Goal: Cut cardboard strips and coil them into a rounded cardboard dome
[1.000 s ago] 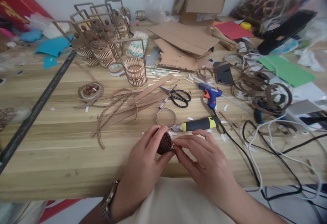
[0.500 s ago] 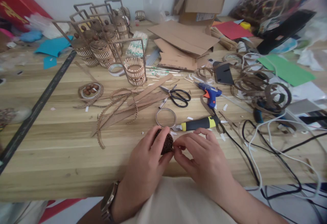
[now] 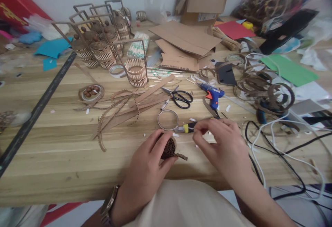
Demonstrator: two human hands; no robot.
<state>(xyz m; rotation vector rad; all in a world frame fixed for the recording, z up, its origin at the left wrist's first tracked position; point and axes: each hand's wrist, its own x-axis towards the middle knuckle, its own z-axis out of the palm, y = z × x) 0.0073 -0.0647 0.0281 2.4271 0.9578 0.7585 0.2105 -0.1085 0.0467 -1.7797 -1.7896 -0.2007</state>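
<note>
My left hand [image 3: 153, 161] is closed around a dark brown coil of corrugated cardboard strip [image 3: 169, 147], held on edge just above the table. A short loose end of the strip [image 3: 182, 156] sticks out to the right, past my thumb. To the right of the coil, my right hand [image 3: 218, 140] hangs apart from it, over the yellow and black cutter knife [image 3: 186, 128]. Its thumb and forefinger are pinched together; what may be between them is too small to make out. The hand hides most of the knife's handle.
Beyond the hands lie a ring [image 3: 168, 120], black-handled scissors [image 3: 183, 99], a blue glue gun [image 3: 214, 95] and brown cardboard strips [image 3: 124, 111]. Small stick baskets [image 3: 136, 73] stand at the back left. Strip coils [image 3: 275, 92] and cables [image 3: 272, 151] crowd the right.
My right hand has let go of the strip's end and moved right and slightly up, baring the loose end. My left hand still grips the coil in nearly the same place.
</note>
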